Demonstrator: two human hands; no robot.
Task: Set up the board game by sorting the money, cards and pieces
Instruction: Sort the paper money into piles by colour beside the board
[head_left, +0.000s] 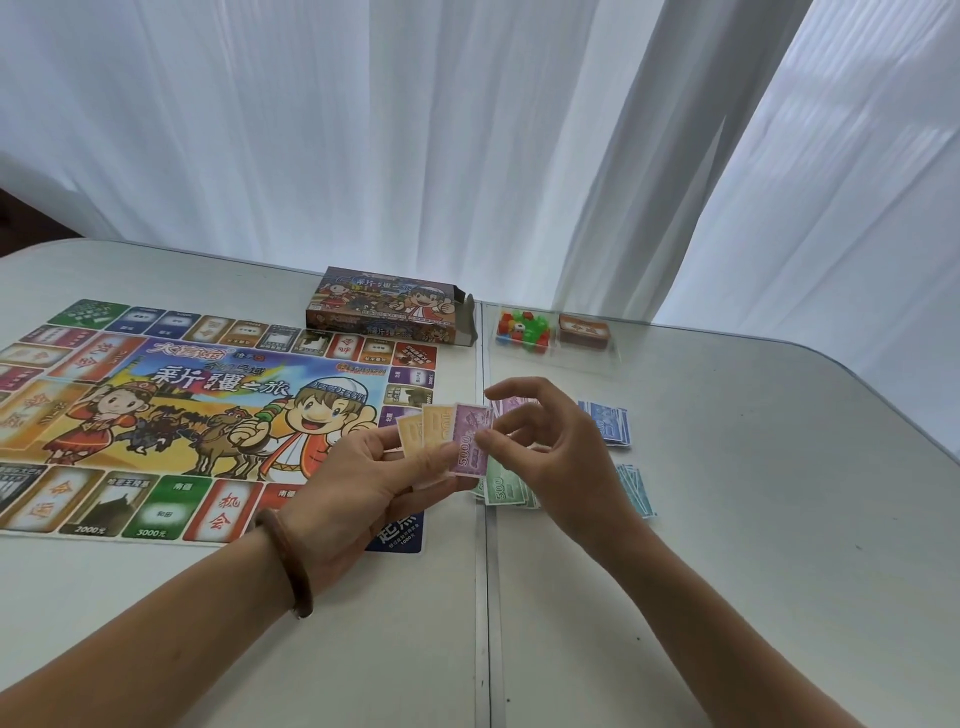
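White curtains (415, 130) back a pale table (727, 545), game board (156, 405) spread on it. Just right of the board, left hand (358, 483) grips a fan of notes (447, 431); right hand (561, 447) pinches its purple front note, hiding part of the note piles (610, 423). Beyond the board's far right corner: box (384, 304), tray (613, 356), pieces (522, 327), card deck (583, 330).

One board (208, 410), one box (384, 304), one card deck (583, 331), four money piles (608, 423), three held notes (470, 441), two hands (363, 467).
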